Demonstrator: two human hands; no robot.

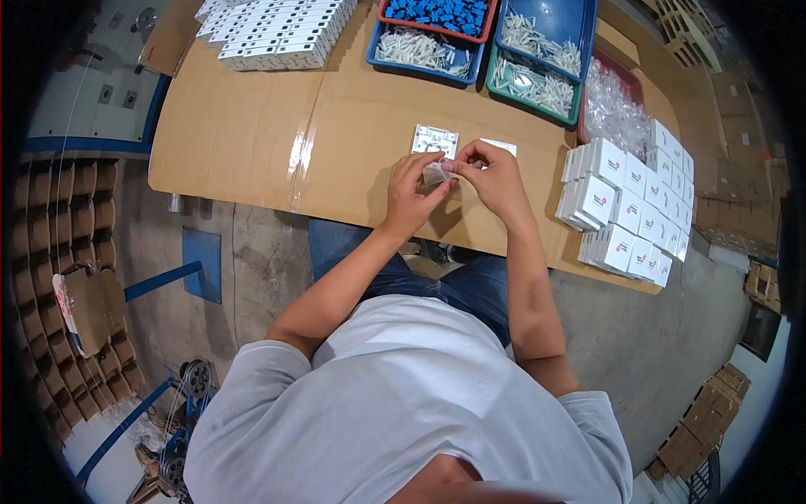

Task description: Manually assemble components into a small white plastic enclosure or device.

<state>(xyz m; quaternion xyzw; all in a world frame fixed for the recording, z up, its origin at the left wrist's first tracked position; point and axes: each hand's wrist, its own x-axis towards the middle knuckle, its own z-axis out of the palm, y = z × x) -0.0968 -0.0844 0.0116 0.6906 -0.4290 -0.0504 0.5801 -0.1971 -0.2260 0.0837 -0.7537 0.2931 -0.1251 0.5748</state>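
Note:
Both hands meet over the table near its front edge, around a small clear plastic bag [434, 175]. My left hand [409, 195] is closed, its fingers and thumb gripping the bag from the left. My right hand [497, 181] pinches the bag's right edge between thumb and fingertips. Whatever the bag holds is too small to make out. Just beyond the fingers lies a white square plate with moulded fittings [436, 139]. A second flat white piece [501, 146] shows partly behind my right hand.
Cardboard covers the table [235, 143]. White boxes stand in stacks at the far left [281, 38] and at the right [630, 206]. Far trays hold blue parts [441, 13] and white plugs [420, 49]. Clear bags [611, 101] fill a red tray beside the right stack.

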